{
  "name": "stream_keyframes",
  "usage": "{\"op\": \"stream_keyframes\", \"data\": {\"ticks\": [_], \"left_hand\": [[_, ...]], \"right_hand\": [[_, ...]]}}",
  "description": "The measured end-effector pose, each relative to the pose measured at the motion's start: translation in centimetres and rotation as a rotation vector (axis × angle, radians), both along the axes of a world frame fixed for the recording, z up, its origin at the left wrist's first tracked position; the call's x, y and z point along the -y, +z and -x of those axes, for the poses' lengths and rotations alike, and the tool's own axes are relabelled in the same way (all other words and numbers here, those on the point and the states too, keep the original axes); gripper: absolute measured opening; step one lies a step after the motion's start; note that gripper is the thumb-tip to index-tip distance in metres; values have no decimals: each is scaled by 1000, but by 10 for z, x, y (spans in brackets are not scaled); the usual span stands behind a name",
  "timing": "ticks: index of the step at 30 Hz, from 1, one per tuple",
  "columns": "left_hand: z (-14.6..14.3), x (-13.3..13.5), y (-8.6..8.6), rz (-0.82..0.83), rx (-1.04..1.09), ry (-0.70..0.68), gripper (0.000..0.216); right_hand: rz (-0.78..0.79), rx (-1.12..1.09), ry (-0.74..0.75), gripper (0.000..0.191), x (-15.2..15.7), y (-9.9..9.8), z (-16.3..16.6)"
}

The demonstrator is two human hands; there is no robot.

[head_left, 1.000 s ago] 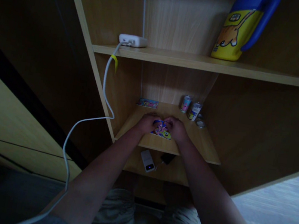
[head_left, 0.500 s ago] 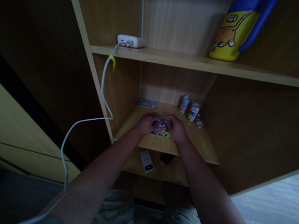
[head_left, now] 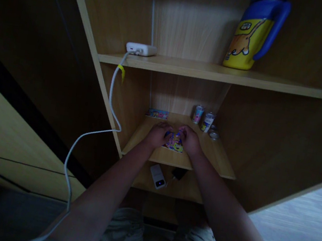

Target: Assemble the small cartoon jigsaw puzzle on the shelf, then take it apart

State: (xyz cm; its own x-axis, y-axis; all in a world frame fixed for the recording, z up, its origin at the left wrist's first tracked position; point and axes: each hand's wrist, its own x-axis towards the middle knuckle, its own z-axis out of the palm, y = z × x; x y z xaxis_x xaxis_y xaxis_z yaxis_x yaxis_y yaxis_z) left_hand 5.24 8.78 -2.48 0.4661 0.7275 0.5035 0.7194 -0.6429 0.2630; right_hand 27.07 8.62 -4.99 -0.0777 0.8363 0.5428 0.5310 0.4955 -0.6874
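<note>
the left hand [head_left: 158, 135] and right hand [head_left: 190, 141] curled at ten and two o'clock over a cartoon-printed card [head_left: 175, 145] on the shelf [head_left: 216, 157]; whether either pinched it could not be told. another card [head_left: 157, 114] lay toward eleven, a pink-and-blue can [head_left: 197, 115] toward one.

Place: indoors, at an open cupboard [head_left: 275, 130]; home-like, though whether house, dormitory or office cannot be told
Build: wood-look side panels, back and shelves, with an upper shelf [head_left: 188, 65] across the middle
Jug [head_left: 245, 42]: blue and yellow, cartoon animal on it, a household sort of thing
Cartoon prints: on small cans [head_left: 207, 123] and a card [head_left: 177, 145], like personal belongings
Electrics: white box [head_left: 141, 49] with a cable [head_left: 111, 88] plugged in
Light: dim
</note>
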Motion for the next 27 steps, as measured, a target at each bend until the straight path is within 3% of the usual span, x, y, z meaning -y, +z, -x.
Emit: {"op": "stream_keyframes", "data": {"ticks": [8,15,18,21,27], "left_hand": [[1,3,4,-21,-31,-65,18],[1,-2,1,-25,-40,-50,14],[2,-2,1,-26,-39,-35,15],[2,-3,2,-22,-42,-27,15],[2,-2,1,-25,-25,-16,15]], "right_hand": [[63,-166,183,17,6,2,5],[22,-133,-7,17,3,2,-1],[31,54,-49,13,0,1,-1],[34,272,-88,20,-3,0,0],[-18,404,-124,32,-5,-2,3]]}}
